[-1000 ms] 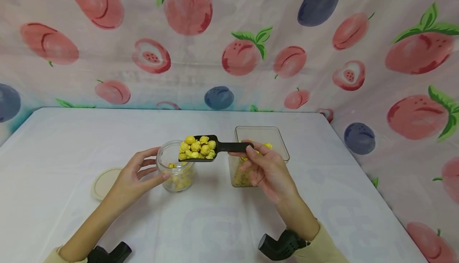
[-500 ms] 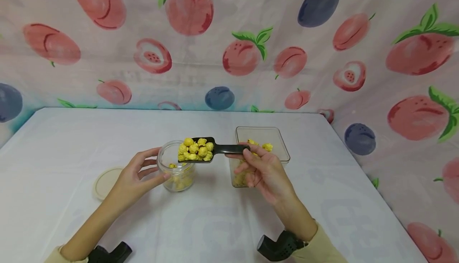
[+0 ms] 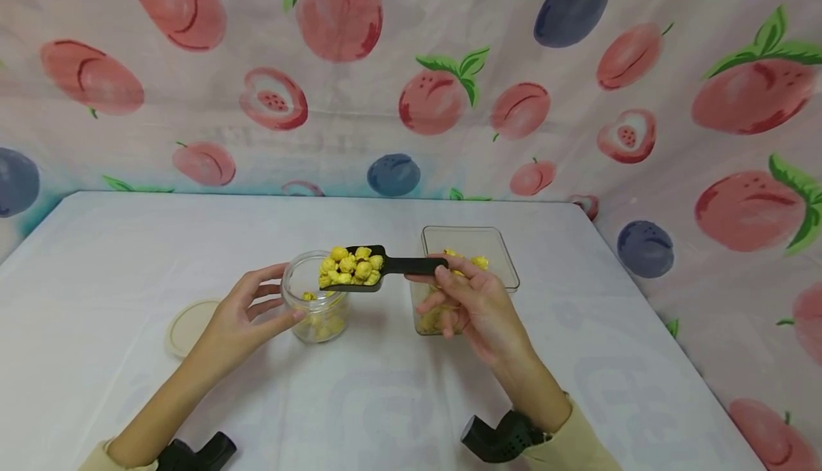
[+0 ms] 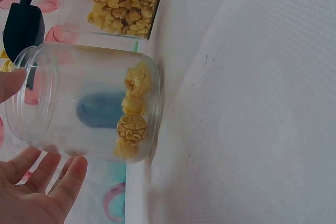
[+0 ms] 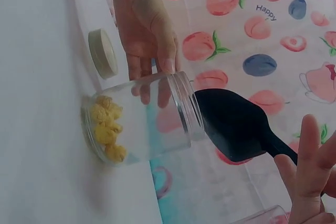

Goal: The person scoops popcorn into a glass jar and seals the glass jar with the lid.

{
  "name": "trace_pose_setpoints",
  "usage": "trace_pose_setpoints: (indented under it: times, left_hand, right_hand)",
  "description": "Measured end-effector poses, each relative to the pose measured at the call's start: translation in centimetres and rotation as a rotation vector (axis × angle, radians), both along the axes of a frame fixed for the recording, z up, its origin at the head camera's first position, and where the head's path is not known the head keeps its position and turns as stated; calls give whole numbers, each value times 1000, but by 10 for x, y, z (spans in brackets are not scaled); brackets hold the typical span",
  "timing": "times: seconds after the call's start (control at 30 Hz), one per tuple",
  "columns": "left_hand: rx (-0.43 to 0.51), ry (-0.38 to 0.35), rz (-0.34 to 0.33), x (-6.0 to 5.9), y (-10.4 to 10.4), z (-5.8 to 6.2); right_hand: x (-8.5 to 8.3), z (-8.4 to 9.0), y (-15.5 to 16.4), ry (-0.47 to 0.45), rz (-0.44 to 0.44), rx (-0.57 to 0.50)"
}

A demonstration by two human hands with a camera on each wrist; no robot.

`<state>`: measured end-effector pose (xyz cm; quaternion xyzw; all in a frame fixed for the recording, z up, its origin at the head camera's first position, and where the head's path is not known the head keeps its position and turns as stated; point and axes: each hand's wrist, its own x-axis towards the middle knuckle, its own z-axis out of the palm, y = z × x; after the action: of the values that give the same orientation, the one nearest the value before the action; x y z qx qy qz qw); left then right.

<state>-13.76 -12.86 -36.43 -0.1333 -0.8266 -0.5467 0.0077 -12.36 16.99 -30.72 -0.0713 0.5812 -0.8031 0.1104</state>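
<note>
My left hand (image 3: 252,308) holds a clear glass jar (image 5: 157,148) by its upper side, thumb at the near side of the neck and fingers behind. A small layer of yellow popcorn (image 4: 131,129) lies at the jar's bottom. Between thumb and fingers, my right hand (image 3: 478,307) pinches the handle of a black scoop (image 3: 411,265). Heaped with round yellow popcorn (image 3: 349,269), the scoop is over the jar's mouth, its front edge above the opening. In the right wrist view only the scoop's dark underside shows.
A clear square-topped container (image 3: 469,228) partly filled with popcorn stands right of the jar, partly hidden by my right hand. Left of the jar, a round cream lid (image 3: 186,330) lies on the white-covered table (image 3: 385,399). A fruit-print cloth (image 3: 347,100) hangs behind.
My right hand has brought the loaded scoop slightly left over the jar, then stayed nearly still. The left hand and jar keep their place.
</note>
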Motion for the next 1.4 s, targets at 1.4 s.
trace_pose_setpoints:
  times: [1.4]
  left_hand:
    - [4,-17,-8,0,-1,3]
  right_hand:
    - [-1,7,-4,114,-134,241]
